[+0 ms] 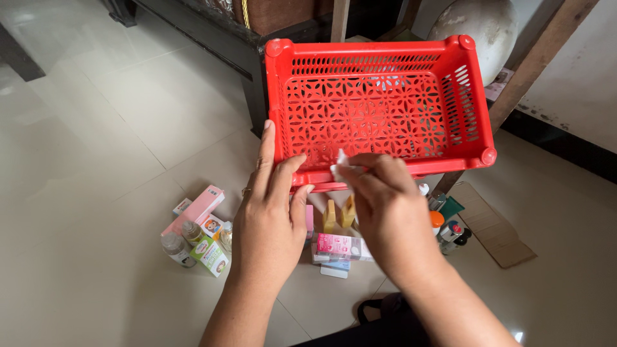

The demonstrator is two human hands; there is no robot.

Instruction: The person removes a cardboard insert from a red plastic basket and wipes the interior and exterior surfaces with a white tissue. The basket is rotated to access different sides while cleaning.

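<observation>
A red plastic basket (472, 96) with perforated walls is held up and tilted toward me, nothing inside it. My left hand (270, 218) grips its near rim at the left corner, fingers over the edge. My right hand (382, 205) pinches a small white scrap, like tissue (339, 168), against the near rim of the basket.
On the tiled floor below lie small boxes and bottles: a long pink box (196, 209), small bottles (177, 247), a pink and white box (340, 246), two yellow bottles (337, 215), more bottles (450, 228) at right, and cardboard (495, 225). Dark furniture and a wooden leg (533, 61) stand behind.
</observation>
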